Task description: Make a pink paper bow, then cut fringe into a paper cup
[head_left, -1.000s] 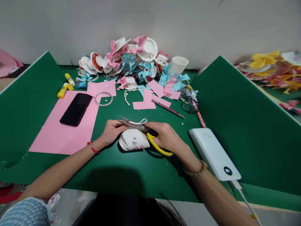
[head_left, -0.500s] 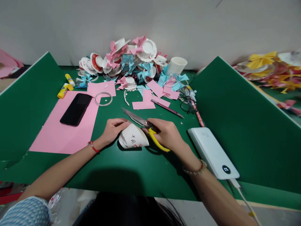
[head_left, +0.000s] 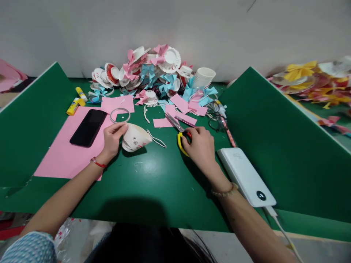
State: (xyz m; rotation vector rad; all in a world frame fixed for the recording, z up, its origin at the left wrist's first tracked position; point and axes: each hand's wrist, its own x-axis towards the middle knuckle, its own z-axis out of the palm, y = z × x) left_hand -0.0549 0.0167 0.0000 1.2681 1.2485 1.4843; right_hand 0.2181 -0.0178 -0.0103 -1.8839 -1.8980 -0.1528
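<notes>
— So, where are we standing?
— We are holding the paper cup (head_left: 135, 138) in our left hand (head_left: 112, 138) above the worktop (head_left: 142, 182); our right hand (head_left: 201, 146) is gripping the scissors (head_left: 179, 132).
— Probably trimming; we are needing another cut.

A paper-craft workstation in what looks like a small production workshop: a green table (head_left: 142, 190) fenced by green dividers (head_left: 276, 138), with a heap of finished paper-cup decorations (head_left: 153, 78) piled at upper centre against a plain wall. Pink paper sheets (head_left: 68, 153), glue sticks (head_left: 74, 104) and scissors (head_left: 179, 133) lie about. Yellow decorations (head_left: 309, 78) fill a neighbouring station at upper right.
</notes>
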